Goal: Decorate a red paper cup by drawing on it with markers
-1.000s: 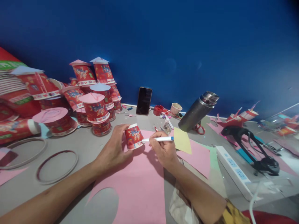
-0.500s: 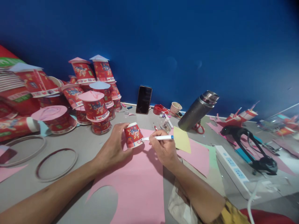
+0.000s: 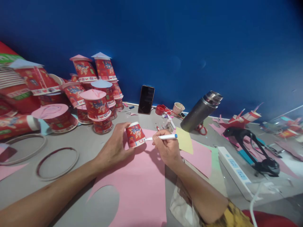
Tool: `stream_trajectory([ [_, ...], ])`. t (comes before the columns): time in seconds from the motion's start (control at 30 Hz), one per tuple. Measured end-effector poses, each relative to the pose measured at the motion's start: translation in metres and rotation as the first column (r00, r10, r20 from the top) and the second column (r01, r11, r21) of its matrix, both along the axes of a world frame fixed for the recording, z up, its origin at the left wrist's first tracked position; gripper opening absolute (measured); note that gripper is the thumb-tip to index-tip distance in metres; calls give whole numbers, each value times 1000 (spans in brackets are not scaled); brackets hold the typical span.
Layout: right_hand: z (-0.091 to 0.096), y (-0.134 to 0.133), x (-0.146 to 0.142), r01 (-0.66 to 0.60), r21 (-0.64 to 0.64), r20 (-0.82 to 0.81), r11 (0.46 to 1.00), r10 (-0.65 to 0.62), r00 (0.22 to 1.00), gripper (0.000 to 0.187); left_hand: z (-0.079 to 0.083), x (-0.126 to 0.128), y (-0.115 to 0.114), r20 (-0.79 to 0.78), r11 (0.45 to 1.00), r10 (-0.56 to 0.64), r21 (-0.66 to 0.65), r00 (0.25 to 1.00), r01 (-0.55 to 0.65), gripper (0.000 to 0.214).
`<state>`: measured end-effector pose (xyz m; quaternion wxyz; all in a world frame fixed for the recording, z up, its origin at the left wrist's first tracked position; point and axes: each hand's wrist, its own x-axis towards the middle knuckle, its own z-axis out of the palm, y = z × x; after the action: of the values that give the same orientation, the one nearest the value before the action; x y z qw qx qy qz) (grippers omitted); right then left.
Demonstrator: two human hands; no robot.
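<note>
My left hand (image 3: 117,145) is closed round a red patterned paper cup (image 3: 136,134), which it holds tilted, with the cup's white-banded rim downward. In my right hand (image 3: 168,148) is a white marker (image 3: 163,137) with a blue end. The marker's tip is at the white band near the cup's lower right edge; whether it touches cannot be made out. Beneath both hands lies a sheet of pink paper (image 3: 144,183) with a round piece cut out at its lower left.
Stacked red cups (image 3: 96,107) with paper cone tops stand at left, near loose rings (image 3: 58,164). A phone (image 3: 146,99) leans on the blue wall. A dark flask (image 3: 197,113), red-handled scissors (image 3: 202,130), a power strip (image 3: 236,171) and a black headset-like frame (image 3: 248,148) are at right.
The view has shifted slightly. Both hands keep their hold on the cup and marker, and the marker's tip has moved a little higher along the cup's white band.
</note>
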<state>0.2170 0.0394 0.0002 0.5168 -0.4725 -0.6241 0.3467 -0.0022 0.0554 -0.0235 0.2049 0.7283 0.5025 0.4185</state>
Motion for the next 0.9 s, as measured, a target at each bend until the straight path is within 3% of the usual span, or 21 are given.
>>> stream_trajectory([
  [0.23,-8,0,1,-30,-61,15,998,31,999,27,4,2,-2,9,999,12,-43,1000,-12,72],
  [0.47,-4,0,2,-13,-36,-5,999,13,1000,25,6,2,-3,-4,1000,17,-10,1000,-17,60],
  [0.9,-1,-2,0,-24,-32,50,999,26,998,24,7,1,-3,-20,999,7,-41,1000,-8,67],
])
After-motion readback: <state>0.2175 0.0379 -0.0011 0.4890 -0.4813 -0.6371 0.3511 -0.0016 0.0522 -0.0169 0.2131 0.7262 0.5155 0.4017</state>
